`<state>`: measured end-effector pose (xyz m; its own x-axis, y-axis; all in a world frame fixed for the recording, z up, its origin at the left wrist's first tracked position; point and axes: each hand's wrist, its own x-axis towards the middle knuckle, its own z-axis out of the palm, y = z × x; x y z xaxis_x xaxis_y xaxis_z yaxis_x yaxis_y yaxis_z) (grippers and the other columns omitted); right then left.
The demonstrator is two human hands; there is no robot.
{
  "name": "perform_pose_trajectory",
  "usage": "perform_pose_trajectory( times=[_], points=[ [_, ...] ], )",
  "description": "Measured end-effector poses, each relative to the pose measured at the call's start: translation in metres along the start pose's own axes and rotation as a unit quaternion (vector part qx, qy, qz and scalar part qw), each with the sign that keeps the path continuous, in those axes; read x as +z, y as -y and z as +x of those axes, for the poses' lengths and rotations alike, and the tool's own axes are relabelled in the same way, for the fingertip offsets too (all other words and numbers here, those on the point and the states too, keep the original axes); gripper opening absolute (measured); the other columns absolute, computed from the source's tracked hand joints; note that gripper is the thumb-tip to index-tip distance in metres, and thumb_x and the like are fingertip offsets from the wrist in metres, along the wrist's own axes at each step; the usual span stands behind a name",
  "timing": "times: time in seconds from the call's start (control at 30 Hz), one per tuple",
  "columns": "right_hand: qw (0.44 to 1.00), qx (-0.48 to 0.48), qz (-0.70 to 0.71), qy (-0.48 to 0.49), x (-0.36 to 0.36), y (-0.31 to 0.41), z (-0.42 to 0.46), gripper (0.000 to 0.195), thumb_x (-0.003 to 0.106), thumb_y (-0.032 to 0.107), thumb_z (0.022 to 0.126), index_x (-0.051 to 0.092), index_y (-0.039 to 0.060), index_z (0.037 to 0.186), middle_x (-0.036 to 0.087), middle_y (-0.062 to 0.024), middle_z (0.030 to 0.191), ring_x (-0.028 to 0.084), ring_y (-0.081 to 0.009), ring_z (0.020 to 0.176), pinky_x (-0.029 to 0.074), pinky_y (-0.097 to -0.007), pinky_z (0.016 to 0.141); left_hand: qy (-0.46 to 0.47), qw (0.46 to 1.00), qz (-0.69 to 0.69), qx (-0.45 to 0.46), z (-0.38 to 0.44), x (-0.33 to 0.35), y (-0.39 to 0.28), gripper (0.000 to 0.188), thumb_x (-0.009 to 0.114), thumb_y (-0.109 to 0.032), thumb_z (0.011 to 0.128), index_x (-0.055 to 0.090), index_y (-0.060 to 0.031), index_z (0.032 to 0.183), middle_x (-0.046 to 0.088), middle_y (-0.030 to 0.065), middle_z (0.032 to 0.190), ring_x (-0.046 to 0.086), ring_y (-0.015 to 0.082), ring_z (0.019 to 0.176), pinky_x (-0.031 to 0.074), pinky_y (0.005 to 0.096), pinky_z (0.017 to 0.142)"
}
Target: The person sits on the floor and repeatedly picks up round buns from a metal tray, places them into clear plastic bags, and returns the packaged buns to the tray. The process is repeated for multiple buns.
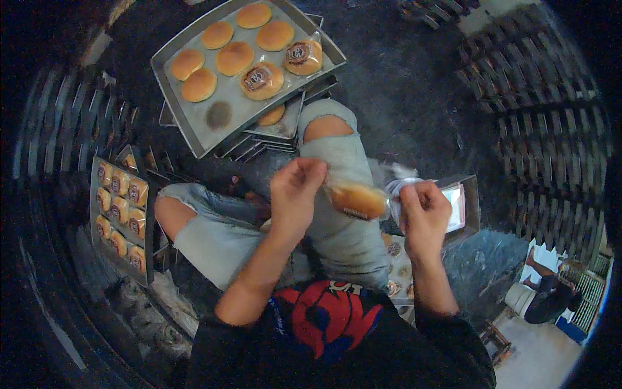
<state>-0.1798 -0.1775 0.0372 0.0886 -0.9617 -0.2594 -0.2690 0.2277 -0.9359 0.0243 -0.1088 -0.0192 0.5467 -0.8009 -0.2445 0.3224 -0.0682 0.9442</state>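
Note:
A golden bun [358, 200] in a clear printed plastic wrapper hangs between my hands, over my thigh, slightly blurred. My left hand [297, 187] pinches one end of the wrapper between thumb and fingers. The wrapper's other end reaches my right hand [426, 206], whose thumb and fingers are closed at its edge. Ahead of my hands, a metal baking tray [167, 80] carries several bare buns [235, 59] and two wrapped ones, a wrapped bun [262, 80] and another wrapped bun [303, 57]. A dark round stain [219, 115] marks the tray's near part.
More trays are stacked under the front tray. At left stands a tray of wrapped buns [116, 210]. A metal box [469, 204] sits beside my right hand, with a striped cloth [394, 187] nearby. Tray racks [544, 146] line the right side. A person [551, 296] is at far right.

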Motion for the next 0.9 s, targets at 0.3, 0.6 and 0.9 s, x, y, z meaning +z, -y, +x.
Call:
perform_pose_trajectory(
  times=[0.3,0.6,0.9],
  points=[
    [0.995,-0.083,-0.038,0.035,-0.009,0.002,-0.046,0.009,0.070,0.007,0.093,0.064,0.0004,0.091,0.063,-0.0008,0.071,0.058,-0.0078,0.056,0.045,-0.0260,0.046,0.014,0.996,0.066,0.062,-0.039,-0.013,-0.001,0.013,0.067,-0.015,0.099,0.066,-0.0021,0.099,0.066,0.0019,0.086,0.061,0.0104,0.080,0.049,0.0264,0.076],
    [0.989,-0.104,-0.085,0.069,0.039,-0.068,-0.077,0.042,0.077,0.007,0.086,0.058,-0.0017,0.123,0.065,-0.0096,0.108,0.061,-0.0164,0.106,0.051,-0.0334,0.093,-0.025,0.993,0.078,-0.086,-0.052,-0.037,0.078,0.019,0.073,-0.020,0.096,0.065,-0.0033,0.100,0.064,-0.0020,0.080,0.060,0.0111,0.073,0.049,0.0275,0.067],
    [0.731,-0.623,-0.153,0.231,0.216,0.042,0.036,0.068,0.074,-0.001,0.072,0.052,0.0026,0.137,0.041,-0.0229,0.154,0.039,-0.0445,0.143,0.036,-0.0579,0.114,-0.186,0.975,-0.115,0.046,-0.043,-0.130,0.003,0.035,0.061,-0.028,0.102,0.057,-0.0057,0.127,0.063,0.0096,0.122,0.062,0.0220,0.112,0.050,0.0391,0.097]
  ],
)
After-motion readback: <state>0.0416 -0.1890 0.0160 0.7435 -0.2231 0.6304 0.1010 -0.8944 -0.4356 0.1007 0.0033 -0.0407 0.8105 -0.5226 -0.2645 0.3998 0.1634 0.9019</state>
